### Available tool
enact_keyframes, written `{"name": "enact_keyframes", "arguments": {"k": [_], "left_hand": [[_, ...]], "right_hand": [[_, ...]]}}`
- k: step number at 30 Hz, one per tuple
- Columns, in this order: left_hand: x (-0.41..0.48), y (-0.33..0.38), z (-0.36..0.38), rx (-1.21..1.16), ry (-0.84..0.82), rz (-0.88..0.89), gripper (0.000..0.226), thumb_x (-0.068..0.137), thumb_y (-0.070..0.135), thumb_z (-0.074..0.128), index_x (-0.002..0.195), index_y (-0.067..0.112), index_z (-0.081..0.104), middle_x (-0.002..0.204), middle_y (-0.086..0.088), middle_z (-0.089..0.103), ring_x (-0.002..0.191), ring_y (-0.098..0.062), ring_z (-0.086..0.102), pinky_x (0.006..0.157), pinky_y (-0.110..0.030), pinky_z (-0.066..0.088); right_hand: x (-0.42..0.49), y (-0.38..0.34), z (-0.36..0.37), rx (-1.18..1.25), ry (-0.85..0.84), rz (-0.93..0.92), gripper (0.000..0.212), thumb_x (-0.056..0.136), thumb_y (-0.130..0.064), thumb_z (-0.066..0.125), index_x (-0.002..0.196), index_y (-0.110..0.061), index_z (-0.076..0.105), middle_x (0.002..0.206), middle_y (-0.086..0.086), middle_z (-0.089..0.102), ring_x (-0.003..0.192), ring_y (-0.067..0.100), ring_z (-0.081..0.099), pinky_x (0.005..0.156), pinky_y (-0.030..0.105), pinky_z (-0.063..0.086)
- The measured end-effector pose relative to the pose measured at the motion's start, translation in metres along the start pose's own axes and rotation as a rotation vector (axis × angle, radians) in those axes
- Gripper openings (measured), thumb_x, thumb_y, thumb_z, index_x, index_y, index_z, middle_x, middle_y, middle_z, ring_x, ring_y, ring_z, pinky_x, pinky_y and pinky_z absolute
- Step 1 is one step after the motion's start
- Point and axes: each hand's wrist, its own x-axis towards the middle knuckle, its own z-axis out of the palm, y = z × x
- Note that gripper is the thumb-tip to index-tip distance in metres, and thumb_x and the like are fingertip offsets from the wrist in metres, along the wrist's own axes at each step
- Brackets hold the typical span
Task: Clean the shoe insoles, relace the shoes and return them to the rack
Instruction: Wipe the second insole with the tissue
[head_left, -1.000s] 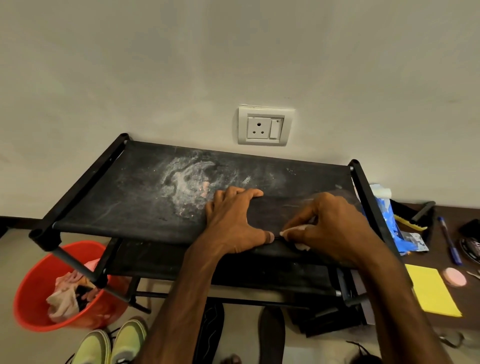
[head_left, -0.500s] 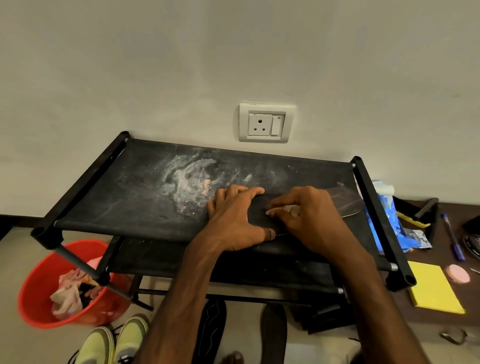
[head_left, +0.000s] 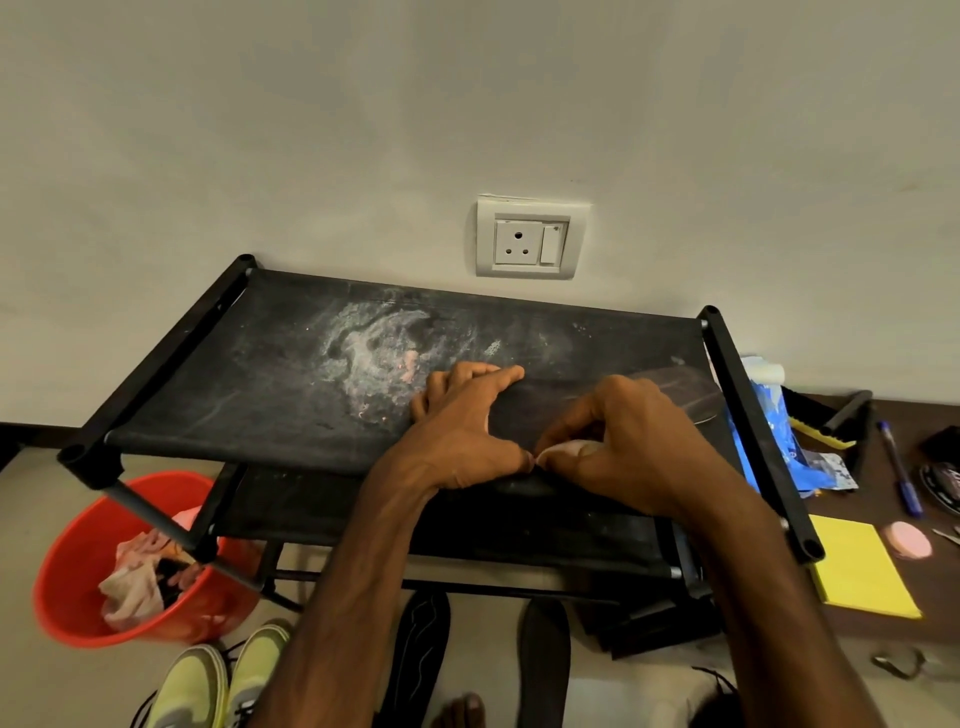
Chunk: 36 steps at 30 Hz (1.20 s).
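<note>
both forearms reach up from the bottom edge onto the top shelf of the rack (head_left: 234, 395). the left hand (head_left: 467, 421) lies flat, fingers straight and close together, thumb stretched to the right, pressing down on a dark insole (head_left: 685, 389) that lies across the right half of that shelf. the right hand (head_left: 628, 447) arches beside it, knuckles up, its fingers curled in and pinching a small pale cloth (head_left: 569, 449) at the insole's near edge. the left thumb tip nearly meets the cloth.

the shelf is black fabric stretched between black tubes, and a whitish powdery stain (head_left: 374, 353) with pink flecks lies just left of the left hand. the insole is thin and smooth with a faint sheen and a rounded end by the right rail.

most of the insole is hidden under the two hands. the cloth is nearly buried in the fingers, so it may be a wipe rather than cloth. two more dark insoles (head_left: 421, 644) lie on the floor below, partly covered by the arms. a pair of yellow-green shoes (head_left: 208, 686) is cut off by the bottom edge. a red bucket (head_left: 72, 571) of crumpled rags (head_left: 135, 582) sits partly behind the rack's left leg.
</note>
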Motion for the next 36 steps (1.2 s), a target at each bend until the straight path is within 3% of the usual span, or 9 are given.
{"name": "enact_keyframes", "arguments": {"k": [5, 10, 13, 26, 29, 33, 36], "left_hand": [[-0.001, 0.003, 0.0, -0.003, -0.002, -0.016, 0.093, 0.077, 0.035, 0.081, 0.155, 0.044, 0.029, 0.151, 0.014, 0.025, 0.137, -0.017, 0.018, 0.105, -0.029, 0.015], [-0.002, 0.003, 0.0, -0.025, 0.004, -0.016, 0.092, 0.077, 0.036, 0.082, 0.153, 0.044, 0.032, 0.151, 0.014, 0.026, 0.138, -0.017, 0.018, 0.108, -0.03, 0.014], [-0.003, 0.005, -0.001, -0.031, 0.009, -0.012, 0.092, 0.077, 0.034, 0.082, 0.153, 0.044, 0.032, 0.15, 0.015, 0.027, 0.137, -0.015, 0.018, 0.104, -0.028, 0.013], [-0.005, 0.008, -0.003, -0.027, -0.008, -0.032, 0.091, 0.078, 0.033, 0.081, 0.153, 0.045, 0.031, 0.151, 0.013, 0.025, 0.137, -0.016, 0.018, 0.108, -0.031, 0.015], [-0.005, 0.008, -0.004, -0.026, -0.004, -0.027, 0.09, 0.077, 0.033, 0.081, 0.152, 0.046, 0.032, 0.15, 0.013, 0.026, 0.136, -0.016, 0.019, 0.105, -0.03, 0.015], [-0.007, 0.008, -0.005, -0.027, 0.01, -0.02, 0.089, 0.075, 0.033, 0.082, 0.15, 0.046, 0.035, 0.149, 0.013, 0.028, 0.136, -0.016, 0.021, 0.108, -0.032, 0.016], [-0.008, 0.006, -0.008, -0.023, -0.002, -0.025, 0.09, 0.075, 0.033, 0.083, 0.15, 0.046, 0.035, 0.15, 0.011, 0.029, 0.138, -0.017, 0.021, 0.116, -0.037, 0.019]], "right_hand": [[0.003, 0.007, -0.001, -0.047, 0.093, 0.092, 0.005, 0.082, -0.04, 0.077, 0.086, -0.039, 0.08, 0.076, -0.019, 0.073, 0.072, 0.004, 0.067, 0.076, 0.041, 0.061], [0.001, -0.001, 0.004, 0.035, 0.013, 0.017, 0.009, 0.076, -0.039, 0.073, 0.082, -0.039, 0.08, 0.071, -0.018, 0.073, 0.066, 0.002, 0.069, 0.069, 0.04, 0.062], [0.002, 0.008, -0.001, 0.007, 0.032, 0.064, 0.002, 0.078, -0.038, 0.078, 0.079, -0.039, 0.079, 0.067, -0.02, 0.072, 0.065, 0.001, 0.068, 0.07, 0.04, 0.062], [-0.003, 0.015, -0.008, 0.011, -0.009, 0.087, 0.006, 0.081, -0.033, 0.081, 0.076, -0.037, 0.078, 0.07, -0.019, 0.073, 0.068, -0.001, 0.068, 0.072, 0.036, 0.063], [-0.009, 0.021, -0.016, 0.051, 0.047, 0.074, 0.008, 0.082, -0.031, 0.08, 0.075, -0.034, 0.077, 0.072, -0.014, 0.074, 0.069, 0.002, 0.07, 0.072, 0.037, 0.063], [-0.017, 0.03, -0.032, 0.247, 0.286, 0.064, 0.005, 0.08, -0.035, 0.079, 0.079, -0.03, 0.08, 0.077, -0.01, 0.077, 0.076, 0.005, 0.072, 0.074, 0.031, 0.061], [-0.017, 0.037, -0.029, 0.183, 0.279, 0.076, 0.002, 0.077, -0.036, 0.081, 0.079, -0.036, 0.08, 0.083, -0.016, 0.075, 0.084, -0.003, 0.066, 0.075, 0.025, 0.058]]}}
